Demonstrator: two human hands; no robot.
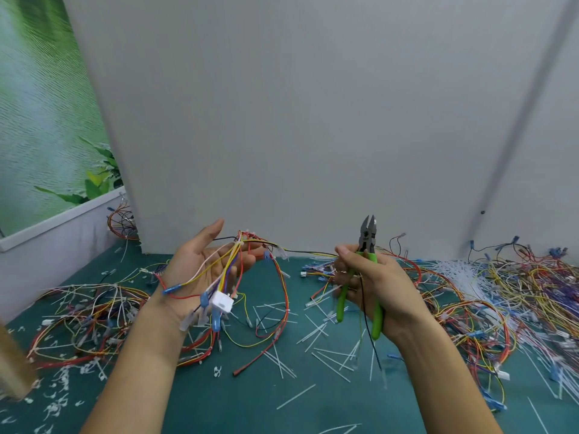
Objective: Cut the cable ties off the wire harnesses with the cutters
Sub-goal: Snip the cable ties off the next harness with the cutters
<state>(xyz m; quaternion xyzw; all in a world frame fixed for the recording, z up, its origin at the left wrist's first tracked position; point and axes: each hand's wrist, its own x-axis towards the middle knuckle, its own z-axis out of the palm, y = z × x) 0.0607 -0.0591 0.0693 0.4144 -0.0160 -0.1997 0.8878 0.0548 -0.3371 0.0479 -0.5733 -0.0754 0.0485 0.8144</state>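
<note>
My left hand (206,267) is held palm up above the table, fingers nearly straight, with a wire harness (230,264) of red, yellow, blue and white wires draped across it. A white connector (221,303) hangs from the harness at the heel of my palm. A white cable tie (240,243) binds the wires near my fingertips. My right hand (372,286) grips the green-handled cutters (366,245), jaws pointing up and slightly apart. A black wire hangs down from that hand.
Heaps of tangled harnesses lie on the green mat at left (84,317) and right (507,292). Cut white tie pieces (316,336) are scattered over the mat's middle. A grey board (313,120) stands upright behind. A wooden object (12,364) is at the left edge.
</note>
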